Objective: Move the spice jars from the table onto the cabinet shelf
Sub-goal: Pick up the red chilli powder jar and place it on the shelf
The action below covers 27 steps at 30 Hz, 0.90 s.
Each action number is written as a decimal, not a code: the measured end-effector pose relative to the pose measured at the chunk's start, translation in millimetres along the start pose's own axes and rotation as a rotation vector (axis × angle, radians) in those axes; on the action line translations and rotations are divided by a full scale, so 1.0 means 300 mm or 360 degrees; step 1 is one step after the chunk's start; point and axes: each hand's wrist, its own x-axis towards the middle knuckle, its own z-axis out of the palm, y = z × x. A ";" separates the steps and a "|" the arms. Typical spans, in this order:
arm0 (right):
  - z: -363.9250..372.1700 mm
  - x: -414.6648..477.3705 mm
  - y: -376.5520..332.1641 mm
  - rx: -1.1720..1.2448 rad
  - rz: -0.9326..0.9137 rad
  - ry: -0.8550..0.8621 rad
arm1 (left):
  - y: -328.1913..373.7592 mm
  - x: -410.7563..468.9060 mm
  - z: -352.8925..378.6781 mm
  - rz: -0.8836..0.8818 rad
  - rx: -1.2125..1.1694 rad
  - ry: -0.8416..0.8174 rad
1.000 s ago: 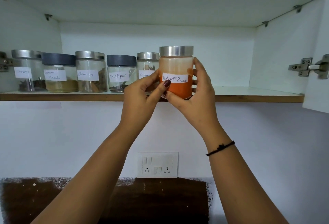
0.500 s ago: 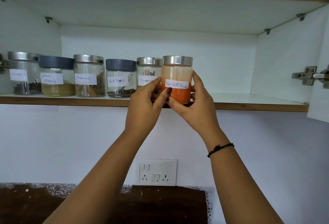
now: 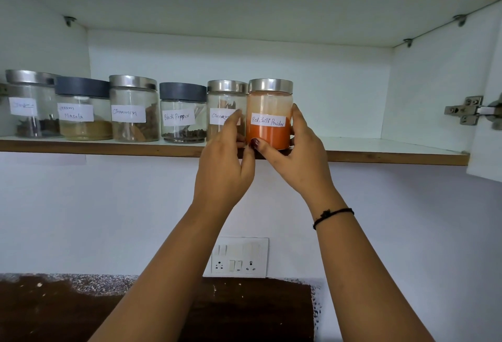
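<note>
item: red chilli powder jar (image 3: pixel 269 105), glass, steel lid, orange-red powder in the lower half.
location: cabinet shelf (image 3: pixel 380 148), at the front edge, right end of the row, lid against the neighbouring jar's lid. base hidden by the thumbs, so full seating cannot be told.
hold: right hand (image 3: pixel 297 156) has its fingers wrapped round the right side; left hand (image 3: pixel 224 170) has its fingers on the left side, thumb low at the front. both are grasping.
step: setting-down of this jar, judged near its end.
next move calls for: letting the weight settle, easing both hands off without nudging the neighbour, perhaps a push further back from the edge.
labels, handwritten on white, left to right: blurred jar (image 3: pixel 30 107), possibly "cloves"; "garam masala" (image 3: pixel 81 113); "cinnamon" (image 3: pixel 134 110); "black pepper" (image 3: pixel 182 114); "cinnam…" (image 3: pixel 225 97), partly covered; "red chilli powder".
</note>
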 end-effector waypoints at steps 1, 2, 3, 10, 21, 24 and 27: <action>-0.001 0.003 0.000 -0.0022 0.0004 -0.0017 | 0.000 0.003 -0.001 0.0044 0.0017 -0.0006; -0.002 0.007 -0.001 -0.0043 0.0006 -0.0030 | -0.001 0.005 -0.001 0.0098 0.0053 -0.0009; -0.003 0.010 -0.003 -0.0059 0.0006 -0.0039 | -0.004 0.008 0.001 0.0146 0.0103 -0.0008; -0.012 0.013 -0.012 -0.0029 0.0100 -0.0086 | -0.021 0.028 0.013 0.0160 0.0173 0.0007; -0.010 -0.002 -0.038 -0.0172 0.0114 -0.0055 | -0.016 0.024 0.018 0.0051 0.0257 0.0102; -0.006 -0.007 -0.040 -0.0278 0.0064 -0.0027 | -0.005 0.022 0.022 0.0038 0.0239 0.0137; -0.002 -0.006 -0.041 -0.0317 0.0053 -0.0024 | 0.007 0.024 0.024 -0.0021 0.0212 0.0169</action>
